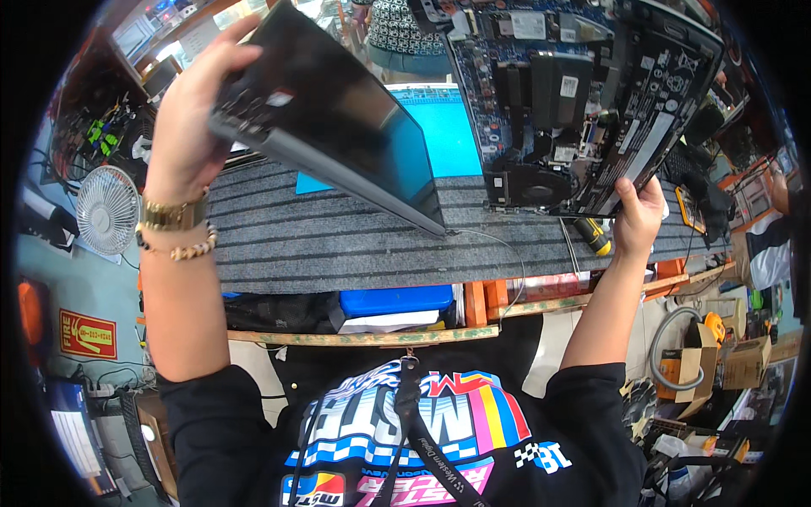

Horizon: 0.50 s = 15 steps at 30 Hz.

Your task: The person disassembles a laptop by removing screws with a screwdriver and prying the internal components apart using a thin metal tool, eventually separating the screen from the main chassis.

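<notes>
My left hand is wrapped round the corner of a dark laptop screen panel, holding it tilted above the bench. The panel's glossy face shows, and its lower corner reaches close to the mat. At the right, my right hand grips the near edge of an opened laptop base, raised nearly upright. Its circuit board, a black fan and a labelled dark side are exposed. The screen panel and the base are apart from each other. Just left of my right hand lies a yellow and black screwdriver.
A grey striped mat covers the bench, with a bright blue mat farther back. A white fan stands at the left. Below the bench edge, an open drawer holds a blue box. Opposite stands a person in patterned clothing.
</notes>
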Each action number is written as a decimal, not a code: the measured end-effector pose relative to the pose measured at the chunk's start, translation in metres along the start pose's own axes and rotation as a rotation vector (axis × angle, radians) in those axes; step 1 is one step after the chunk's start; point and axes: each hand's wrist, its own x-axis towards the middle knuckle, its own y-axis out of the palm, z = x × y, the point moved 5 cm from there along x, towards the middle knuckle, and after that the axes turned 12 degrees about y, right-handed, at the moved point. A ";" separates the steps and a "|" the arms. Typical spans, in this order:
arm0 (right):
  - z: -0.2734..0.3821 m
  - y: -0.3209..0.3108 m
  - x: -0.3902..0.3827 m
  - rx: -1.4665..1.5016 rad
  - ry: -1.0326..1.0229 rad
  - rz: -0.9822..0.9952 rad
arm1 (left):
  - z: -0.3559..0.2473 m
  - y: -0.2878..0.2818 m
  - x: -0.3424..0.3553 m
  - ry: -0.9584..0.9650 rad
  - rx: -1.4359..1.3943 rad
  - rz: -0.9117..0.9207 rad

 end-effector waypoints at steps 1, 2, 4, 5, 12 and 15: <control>0.003 -0.001 0.001 -0.023 0.009 -0.003 | 0.004 -0.015 -0.006 -0.058 0.038 -0.089; 0.006 -0.002 0.002 -0.017 0.017 0.001 | 0.005 -0.022 -0.012 -0.074 -0.052 -0.029; 0.013 -0.003 0.004 -0.056 0.017 -0.008 | 0.010 -0.046 -0.026 -0.122 -0.039 -0.060; 0.018 -0.004 0.005 -0.074 0.011 -0.015 | 0.015 -0.061 -0.033 -0.134 0.022 -0.101; 0.058 0.012 0.017 -0.219 -0.004 0.036 | 0.069 -0.136 -0.087 -0.349 0.054 -0.152; 0.078 0.022 0.023 -0.296 0.053 0.069 | 0.105 -0.160 -0.110 -0.469 -0.011 -0.222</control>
